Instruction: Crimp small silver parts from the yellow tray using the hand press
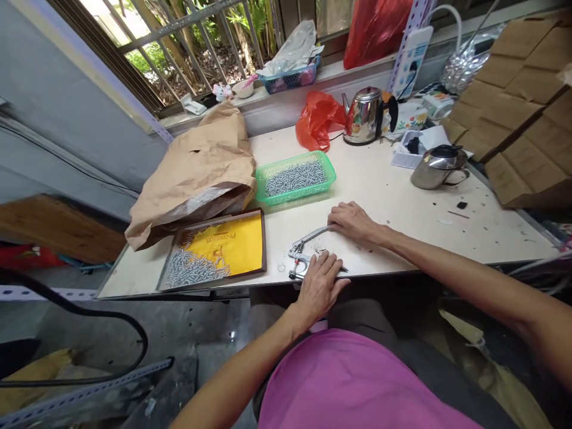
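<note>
A silver hand-lever pliers tool (298, 250) lies near the front edge of the table, its two handles spread apart, with a spring and a small screw at its jaw end. My right hand (355, 221) has curled fingers around the end of the upper handle. Over the lower handle lies my left hand (318, 285), fingers stretched flat and thumb apart, hiding part of the tool. Beside the jaw is a small clear ring (281, 267). To the left, a dark-rimmed tray (263, 241) with a yellow lining holds many small metal pins (192, 268).
Behind the tool stands a green plastic basket (295, 201) of similar metal pins. A large brown paper bag (192, 161) leans at the left. Farther back are a red plastic bag (319, 119), a steel kettle (365, 116), a metal pitcher (435, 170) and cardboard (522, 113).
</note>
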Tool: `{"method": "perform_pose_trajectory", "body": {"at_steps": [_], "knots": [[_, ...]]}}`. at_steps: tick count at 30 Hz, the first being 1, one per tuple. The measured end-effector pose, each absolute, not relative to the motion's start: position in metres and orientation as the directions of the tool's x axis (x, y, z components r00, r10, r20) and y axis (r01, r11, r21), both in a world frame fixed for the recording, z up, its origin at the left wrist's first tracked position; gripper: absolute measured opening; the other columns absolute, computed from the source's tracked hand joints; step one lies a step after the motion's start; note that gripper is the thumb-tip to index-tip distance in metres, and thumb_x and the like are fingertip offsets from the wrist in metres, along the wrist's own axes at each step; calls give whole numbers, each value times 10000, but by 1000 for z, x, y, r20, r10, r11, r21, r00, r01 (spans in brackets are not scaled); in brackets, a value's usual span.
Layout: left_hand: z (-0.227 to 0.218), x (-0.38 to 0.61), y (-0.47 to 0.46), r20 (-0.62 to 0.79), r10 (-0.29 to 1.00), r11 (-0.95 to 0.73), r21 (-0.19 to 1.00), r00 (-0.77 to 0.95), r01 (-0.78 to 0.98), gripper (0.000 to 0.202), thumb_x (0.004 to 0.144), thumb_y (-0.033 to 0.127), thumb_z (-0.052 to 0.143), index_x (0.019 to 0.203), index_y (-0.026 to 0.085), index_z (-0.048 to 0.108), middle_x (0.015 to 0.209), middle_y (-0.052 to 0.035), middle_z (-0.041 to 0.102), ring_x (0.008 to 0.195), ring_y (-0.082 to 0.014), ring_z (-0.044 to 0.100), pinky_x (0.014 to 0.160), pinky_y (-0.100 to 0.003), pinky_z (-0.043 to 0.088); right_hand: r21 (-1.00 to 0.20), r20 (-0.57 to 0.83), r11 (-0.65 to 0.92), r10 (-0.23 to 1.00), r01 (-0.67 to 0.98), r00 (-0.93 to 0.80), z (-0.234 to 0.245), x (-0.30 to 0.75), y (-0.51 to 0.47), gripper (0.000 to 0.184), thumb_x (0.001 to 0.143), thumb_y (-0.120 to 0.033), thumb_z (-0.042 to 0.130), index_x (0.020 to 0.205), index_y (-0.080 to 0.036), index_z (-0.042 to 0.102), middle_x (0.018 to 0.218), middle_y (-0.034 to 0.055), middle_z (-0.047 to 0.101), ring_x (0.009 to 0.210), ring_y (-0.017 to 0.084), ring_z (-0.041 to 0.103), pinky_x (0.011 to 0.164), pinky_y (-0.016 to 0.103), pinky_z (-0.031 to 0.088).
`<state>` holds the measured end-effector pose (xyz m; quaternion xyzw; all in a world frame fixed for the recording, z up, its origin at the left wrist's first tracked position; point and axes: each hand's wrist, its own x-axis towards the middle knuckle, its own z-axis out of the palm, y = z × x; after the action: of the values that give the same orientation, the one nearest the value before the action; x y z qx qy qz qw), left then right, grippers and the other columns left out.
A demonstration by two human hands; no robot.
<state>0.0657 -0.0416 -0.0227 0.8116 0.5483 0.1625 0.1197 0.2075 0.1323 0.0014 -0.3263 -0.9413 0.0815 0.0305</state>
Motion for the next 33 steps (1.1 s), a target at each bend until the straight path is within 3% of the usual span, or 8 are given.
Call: {"method": "perform_pose_trajectory", "body": {"at_steps": [4,10,14,17,22,25,28,33], "knots": [[-25,66,-39,154,929,-369,404,335,837,469,927,422,484,1322,169,473,1403,-134,499,1382,-292,350,1134,-529,275,-131,12,778,621,614,-784,15,183,128,197,913,-276,507,967,-185,673,1024,104,645,960,240,489,770,346,293],[-32,67,-52,170,923,-384,448,344,807,501,904,445,515,1307,148,485,1296,-158,569,1249,-305,502,1041,-468,411,-177,-36,972,149,153,-988,31,132,71,163,886,-229,542,817,-199,686,952,94,609,936,234,456,725,342,313],[-18,54,-79,230,866,-500,433,444,750,388,919,415,500,1226,186,556,1172,-108,636,1137,-250,570,989,-395,456,-217,48,974,80,68,-996,12,117,55,177,877,-148,505,768,-176,642,922,97,604,896,216,479,765,351,356],[0,9,-93,283,910,-392,353,302,850,233,943,282,454,1049,194,642,991,-84,673,980,-203,603,901,-348,483,-337,155,940,120,62,-981,2,111,60,181,910,-197,464,834,-180,628,881,77,620,847,203,519,751,336,395],[27,-110,-83,240,921,281,133,-306,951,261,930,197,433,916,185,693,900,-99,655,904,-223,569,829,-355,462,-520,424,832,446,192,-788,42,110,97,206,920,-239,401,869,-189,594,835,69,627,781,184,566,735,314,456],[33,-154,-69,77,879,466,60,-470,883,242,897,251,496,845,164,716,868,-106,662,921,-230,582,806,-323,450,-467,488,779,622,420,-612,69,116,146,235,925,-290,397,971,-208,613,900,89,645,834,228,585,751,366,467],[31,-164,-57,-54,821,570,17,-569,821,234,833,331,579,779,158,726,861,-119,683,933,-244,607,753,-295,445,-384,453,729,684,567,-572,71,125,189,318,891,-337,468,1137,-174,588,1012,130,635,858,260,598,743,396,475],[28,-164,-44,-96,768,634,-36,-634,773,192,804,283,583,811,170,738,907,-142,714,929,-261,635,712,-289,437,-338,309,791,605,511,-733,43,151,173,319,912,-340,456,1121,-155,611,1044,123,632,837,217,611,763,343,472]]}}
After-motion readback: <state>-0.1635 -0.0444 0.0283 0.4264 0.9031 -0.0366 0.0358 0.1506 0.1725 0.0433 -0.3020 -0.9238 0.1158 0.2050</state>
